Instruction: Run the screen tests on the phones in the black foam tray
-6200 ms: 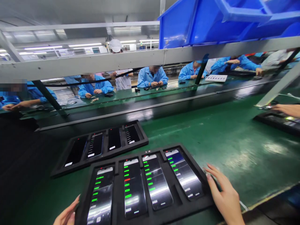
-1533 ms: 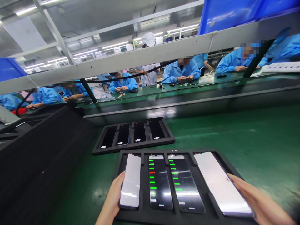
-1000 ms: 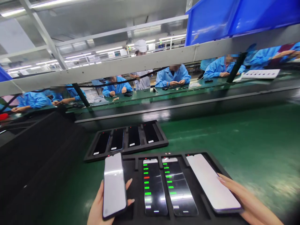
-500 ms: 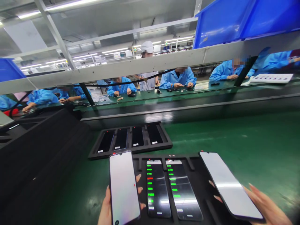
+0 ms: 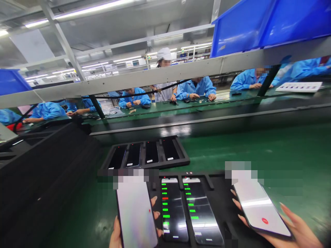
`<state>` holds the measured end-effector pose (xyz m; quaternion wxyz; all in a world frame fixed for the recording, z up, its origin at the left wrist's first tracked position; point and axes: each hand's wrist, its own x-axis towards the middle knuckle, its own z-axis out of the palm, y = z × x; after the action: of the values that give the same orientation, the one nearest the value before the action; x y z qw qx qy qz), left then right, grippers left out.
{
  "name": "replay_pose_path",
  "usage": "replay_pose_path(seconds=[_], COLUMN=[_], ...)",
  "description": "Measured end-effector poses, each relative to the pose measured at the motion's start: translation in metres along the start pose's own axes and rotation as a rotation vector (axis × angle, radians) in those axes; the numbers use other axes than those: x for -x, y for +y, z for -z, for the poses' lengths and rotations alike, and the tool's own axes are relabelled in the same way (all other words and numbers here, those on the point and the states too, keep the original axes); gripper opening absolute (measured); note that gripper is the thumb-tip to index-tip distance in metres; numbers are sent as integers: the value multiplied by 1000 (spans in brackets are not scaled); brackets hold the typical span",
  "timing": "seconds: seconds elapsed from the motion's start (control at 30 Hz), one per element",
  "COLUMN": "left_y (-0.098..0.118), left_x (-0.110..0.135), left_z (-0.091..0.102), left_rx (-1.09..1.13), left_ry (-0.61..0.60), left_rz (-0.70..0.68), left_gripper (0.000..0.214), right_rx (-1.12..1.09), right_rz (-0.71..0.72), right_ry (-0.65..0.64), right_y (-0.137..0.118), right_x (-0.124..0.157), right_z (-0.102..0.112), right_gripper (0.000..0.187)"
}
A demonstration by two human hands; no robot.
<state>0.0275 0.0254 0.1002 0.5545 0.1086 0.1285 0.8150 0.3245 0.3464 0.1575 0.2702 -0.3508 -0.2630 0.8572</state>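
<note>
I have the left hand (image 5: 117,234) and the right hand (image 5: 297,229) well apart, each gripping one smartphone. The left-hand phone (image 5: 136,213) tilts up over the left end of the near foam tray (image 5: 217,175), with the fingers (image 5: 154,199) showing beyond its right edge. The right-hand phone (image 5: 261,210) sits slanted over the tray's right end, resting on the fingers of that hand, with a red mark (image 5: 264,220) on its pale screen. Pixelation hides the top of both phones on my feed.

Between my hands, two test-screen phones (image 5: 173,210) lie in the tray's middle compartments, each showing green bars, and the left one also shows a red bar. Beyond them, a second foam tray (image 5: 144,155) holds four dark phones, so I count eight phones and two trays on the green conveyor bench (image 5: 271,148). A stack of black foam trays (image 5: 43,179) rises to the left.

Across the line, I count seven co-workers in blue smocks (image 5: 195,88) and one person in white (image 5: 164,93). Blue plastic bins (image 5: 258,24) sit on a grey overhead rail (image 5: 155,75).
</note>
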Motion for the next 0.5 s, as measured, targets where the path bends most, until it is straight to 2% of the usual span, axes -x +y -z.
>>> replay_pose_path(seconds=[0.27,0.43,0.5], left_y=[1,4,4], left_x=[0,0,0], left_z=[4,-1,-1], left_rx=[-16,-66,-61], left_ry=[-79,-39,-28], left_rz=[14,40,63], left_gripper=[56,53,53], right_rx=[-58,-109,-115], right_rz=[6,69,84], right_ry=[23,302,371], right_y=[4,12,14], right_x=[6,14,18], right_z=[-10,-50,-63], right_gripper=[41,43,42])
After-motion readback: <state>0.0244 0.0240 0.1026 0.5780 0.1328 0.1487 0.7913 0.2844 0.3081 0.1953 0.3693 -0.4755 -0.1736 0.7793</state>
